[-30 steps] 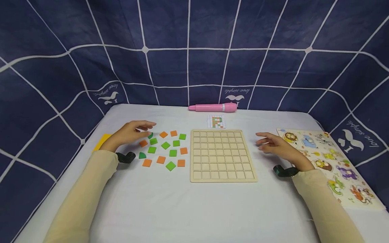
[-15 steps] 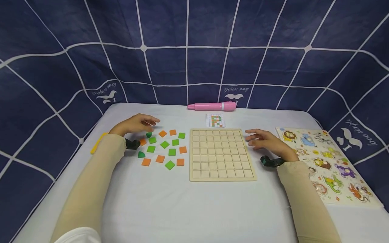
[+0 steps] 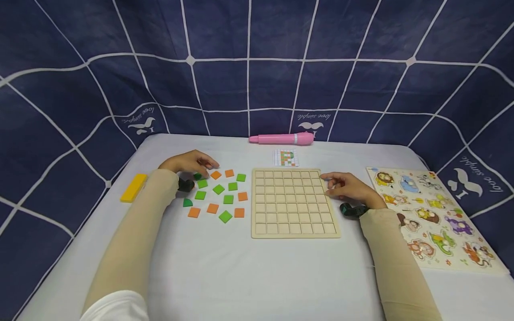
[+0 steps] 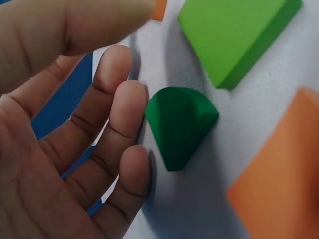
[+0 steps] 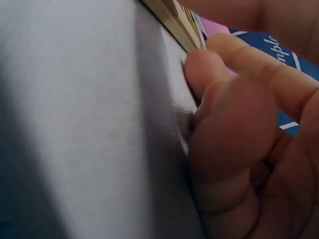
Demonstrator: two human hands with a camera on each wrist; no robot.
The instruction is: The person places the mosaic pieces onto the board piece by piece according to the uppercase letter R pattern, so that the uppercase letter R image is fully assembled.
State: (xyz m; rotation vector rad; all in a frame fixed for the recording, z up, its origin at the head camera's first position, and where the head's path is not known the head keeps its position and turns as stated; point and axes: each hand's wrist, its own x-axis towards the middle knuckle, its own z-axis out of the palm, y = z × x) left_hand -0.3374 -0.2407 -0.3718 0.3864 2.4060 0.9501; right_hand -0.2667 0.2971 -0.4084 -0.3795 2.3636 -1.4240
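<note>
My left hand [image 3: 188,162] hovers low at the back left of scattered tiles, fingers relaxed and holding nothing. Beside its fingertips in the left wrist view lies a dark green quarter-round tile [image 4: 180,127], with a light green square tile [image 4: 239,40] and an orange tile [image 4: 284,184] close by. Another dark green quarter-round tile [image 3: 188,203] lies nearer the front. In the middle of the table is a wooden grid board [image 3: 296,199], its cells bare. My right hand [image 3: 350,187] has its loosely bent fingertips right at the board's right rim, with nothing in the palm.
A pattern card [image 3: 286,158] lies behind the board, and a pink pen-shaped object [image 3: 281,139] behind that. To the left is a yellow block [image 3: 134,188]. An animal puzzle board [image 3: 435,218] lies at the right, near the right forearm. A dark blue curtain [image 3: 273,84] surrounds the table.
My left hand has moved right, over the back-left tiles, uncovering the yellow block. The right hand has come left to the grid board's right edge. The tiles have stayed put.
</note>
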